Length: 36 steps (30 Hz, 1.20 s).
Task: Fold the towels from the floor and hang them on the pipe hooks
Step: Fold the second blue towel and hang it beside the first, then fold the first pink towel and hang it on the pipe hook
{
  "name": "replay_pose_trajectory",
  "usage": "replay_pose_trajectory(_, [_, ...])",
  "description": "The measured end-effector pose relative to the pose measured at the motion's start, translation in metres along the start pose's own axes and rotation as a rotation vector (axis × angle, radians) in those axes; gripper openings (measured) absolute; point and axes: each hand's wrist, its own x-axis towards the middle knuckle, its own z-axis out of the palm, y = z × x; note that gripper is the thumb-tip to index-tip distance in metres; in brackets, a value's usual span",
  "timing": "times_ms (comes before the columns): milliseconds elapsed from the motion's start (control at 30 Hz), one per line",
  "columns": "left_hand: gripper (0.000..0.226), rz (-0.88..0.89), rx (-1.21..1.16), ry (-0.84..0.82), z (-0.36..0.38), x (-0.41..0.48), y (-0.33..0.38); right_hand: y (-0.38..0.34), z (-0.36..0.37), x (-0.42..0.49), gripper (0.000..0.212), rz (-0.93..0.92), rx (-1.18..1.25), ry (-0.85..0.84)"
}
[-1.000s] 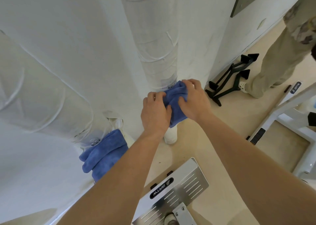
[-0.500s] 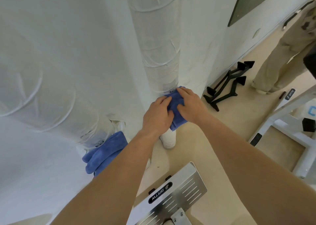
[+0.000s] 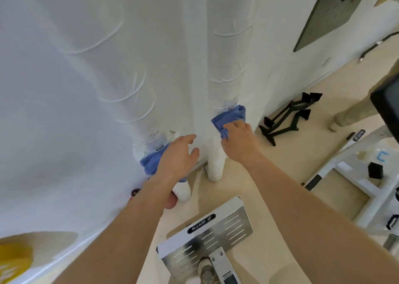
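A folded blue towel (image 3: 230,118) hangs from a hook on the right white wrapped pipe (image 3: 224,72). My right hand (image 3: 239,140) holds the towel's lower edge with curled fingers. A second blue towel (image 3: 150,162) hangs on the left wrapped pipe (image 3: 138,102), partly hidden behind my left hand (image 3: 179,158). That hand hovers with relaxed, spread fingers in front of the wall between the two pipes and holds nothing.
A metal footplate (image 3: 207,238) of a white machine lies below my arms. Black handles (image 3: 287,119) lie on the beige floor by the wall. A white machine frame (image 3: 349,169) stands right, and another person's leg (image 3: 362,109) beyond it. Something yellow (image 3: 13,260) shows bottom left.
My left hand has let go of the right towel and moved left and down. The right hand stays on the towel. The camera has tilted up.
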Motion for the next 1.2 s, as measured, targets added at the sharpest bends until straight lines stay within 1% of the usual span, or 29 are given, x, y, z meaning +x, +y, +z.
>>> replay_pose_trajectory(100, [0.034,-0.066,-0.037,0.005,-0.016,-0.055,-0.031,-0.038,0.024,-0.041,0.043,-0.061,0.010,-0.010])
replay_pose_trajectory(200, [0.030,-0.218,-0.023,0.078,-0.035,-0.112,-0.071,-0.083,0.050,-0.077,0.039,-0.190,-0.066,-0.054])
replay_pose_trajectory(267, [0.036,-0.339,0.000,0.125,-0.047,-0.152,-0.102,-0.116,0.065,-0.099,0.038,-0.285,-0.098,-0.103])
replay_pose_trajectory(333, [0.041,-0.422,0.044,0.143,-0.057,-0.193,-0.132,-0.151,0.078,-0.118,0.036,-0.387,-0.122,-0.142])
replay_pose_trajectory(467, [0.049,-0.542,0.099,0.158,-0.070,-0.276,-0.182,-0.218,0.098,-0.165,0.039,-0.541,-0.194,-0.217])
replay_pose_trajectory(633, [0.050,-0.692,0.053,0.220,-0.080,-0.389,-0.232,-0.294,0.139,-0.247,0.041,-0.685,-0.288,-0.351])
replay_pose_trajectory(733, [0.050,-0.779,0.022,0.230,-0.082,-0.464,-0.256,-0.333,0.169,-0.306,0.044,-0.761,-0.342,-0.450])
replay_pose_trajectory(867, [0.050,-0.924,-0.040,0.271,-0.075,-0.569,-0.286,-0.382,0.214,-0.392,0.048,-0.911,-0.410,-0.581])
replay_pose_trajectory(1067, [0.049,-1.198,-0.173,0.422,-0.049,-0.713,-0.307,-0.446,0.270,-0.518,0.049,-1.253,-0.570,-0.709])
replay_pose_trajectory(1200, [0.046,-1.384,-0.262,0.529,-0.026,-0.792,-0.307,-0.476,0.302,-0.592,0.046,-1.433,-0.637,-0.777])
